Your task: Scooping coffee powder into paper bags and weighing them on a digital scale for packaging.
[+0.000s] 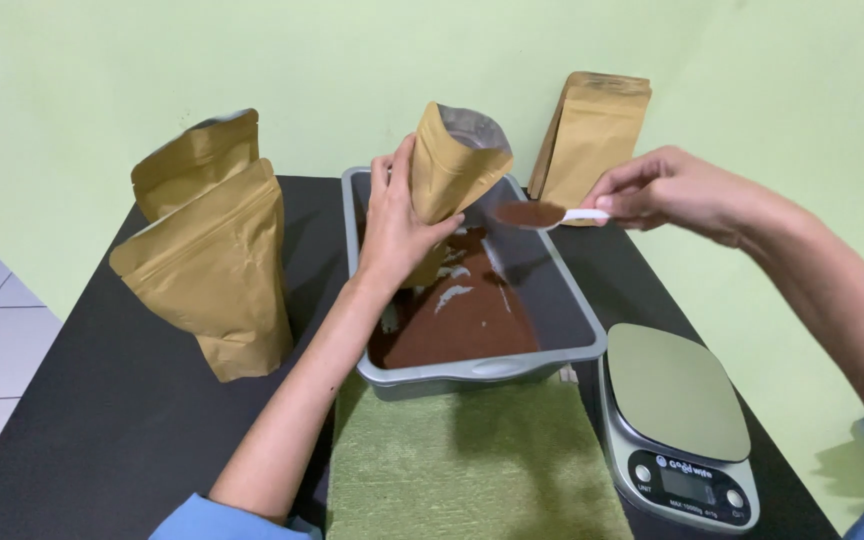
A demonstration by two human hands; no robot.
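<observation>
My left hand (392, 225) grips an open kraft-paper pouch (452, 160) and holds it tilted over a grey rectangular tub (572, 300). Brown powder (462, 325) lies in the near half of the tub. My right hand (672, 190) pinches the handle of a small white spoon (552, 214), heaped with the same brown powder. The spoon hovers just right of the pouch's open mouth, above the tub.
Two more kraft pouches (217, 260) stand at the left of the black table (82, 400) and one (592, 135) behind the tub by the green wall. A digital kitchen scale (677, 400) sits at the right front. A green cloth (472, 465) lies before the tub.
</observation>
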